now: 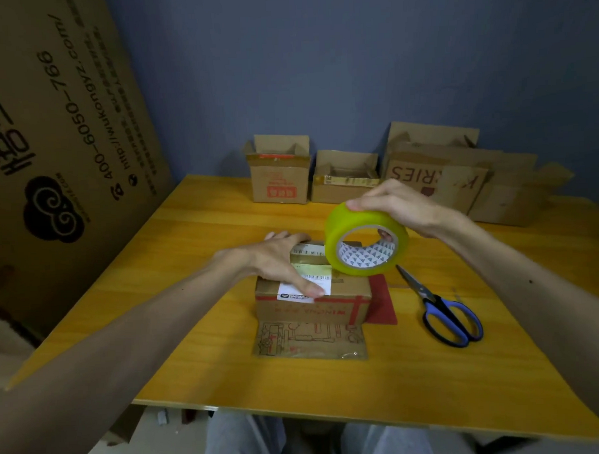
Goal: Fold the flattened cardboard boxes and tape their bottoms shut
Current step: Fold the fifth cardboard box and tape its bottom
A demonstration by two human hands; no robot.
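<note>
yellow counter: left hand lies flat, fingers straight, pressing the top of the cardboard box at centre. tape roll just above the box's right end, right hand fingers curled round it. scissors lie right of the box.

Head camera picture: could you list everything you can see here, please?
small cardboard box: one, brown with red print, table centre, flaps spread on the table
tape roll: one, yellow-green, over the box's right end
scissors: one pair, blue-black handles, right of the box
folded boxes: at least four, brown, open-topped, along the table's far edge
large cardboard sheet: one, brown, printed, leaning at left
table: one, yellow wood
wall: blue, behind
left hand: presses on the box top
right hand: grips the tape roll
</note>
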